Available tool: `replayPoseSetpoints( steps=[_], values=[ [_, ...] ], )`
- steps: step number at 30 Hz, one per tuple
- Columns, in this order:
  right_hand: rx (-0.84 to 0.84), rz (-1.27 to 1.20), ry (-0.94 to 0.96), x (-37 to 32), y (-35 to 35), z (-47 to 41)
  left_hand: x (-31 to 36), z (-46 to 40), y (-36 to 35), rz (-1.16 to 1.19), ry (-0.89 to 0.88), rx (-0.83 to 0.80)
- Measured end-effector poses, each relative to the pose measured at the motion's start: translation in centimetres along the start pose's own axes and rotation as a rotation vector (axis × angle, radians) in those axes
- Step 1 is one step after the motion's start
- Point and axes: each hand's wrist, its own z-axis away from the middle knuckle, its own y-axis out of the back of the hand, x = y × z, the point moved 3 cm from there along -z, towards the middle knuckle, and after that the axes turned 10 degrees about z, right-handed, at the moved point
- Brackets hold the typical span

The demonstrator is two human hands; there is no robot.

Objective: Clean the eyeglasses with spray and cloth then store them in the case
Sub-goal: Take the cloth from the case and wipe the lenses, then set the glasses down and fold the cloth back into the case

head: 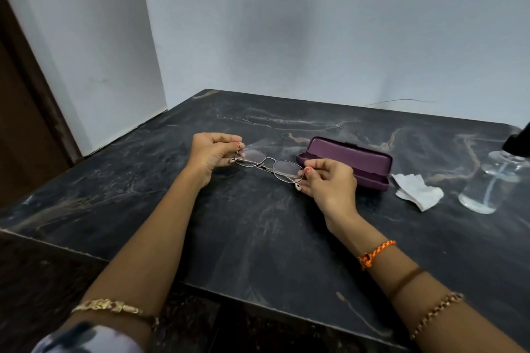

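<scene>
Obs.: your landmark is the dark marbled table (258,238), which fills the lower half of the view with a pale wall behind its far edge. Above its middle, both of your forearms reach forward over the near edge. Your left hand (210,152) sits left of centre over the table, fingers curled together, thumb and forefinger tips pinching the left end of the eyeglasses (268,165). Your right hand (329,180) sits right of centre, fingers likewise curled, thumb and forefinger pinching the right end of the frame. Toward the table's right edge stands a clear spray bottle (487,186), its dark top cut off by the frame edge. Right of centre on the table, just behind your right hand, lies the purple case (350,160), lid open and tilted back. Between case and bottle, on the table surface, rests a crumpled white cloth (415,189), near the case's right end; whether it touches the case cannot be told. The eyeglasses, thin metal frame, are held level between your two hands at the table's middle, temples folded; whether they touch the surface cannot be told. An orange thread band (375,253) circles your right wrist; gold-toned bracelets show on both forearms near the table's front edge.
</scene>
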Motion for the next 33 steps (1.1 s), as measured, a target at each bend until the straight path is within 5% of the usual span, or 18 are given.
replayPoseSetpoints(
  steps=[12,19,28,33],
  values=[
    [-0.027,0.301,0.166,-0.5,-0.2,0.5,-0.4,-0.2,-0.1,-0.495,-0.286,0.065],
    [0.035,0.450,0.257,-1.1,0.1,1.2,0.1,0.4,-0.5,-0.568,-0.418,0.084],
    [0.343,0.769,0.850,-4.2,0.7,3.7,1.8,2.7,-1.5,-0.450,-0.737,0.259],
    [0.457,0.961,1.019,-4.0,2.6,3.9,1.8,5.7,-4.5,-0.282,-0.752,0.203]
  ],
)
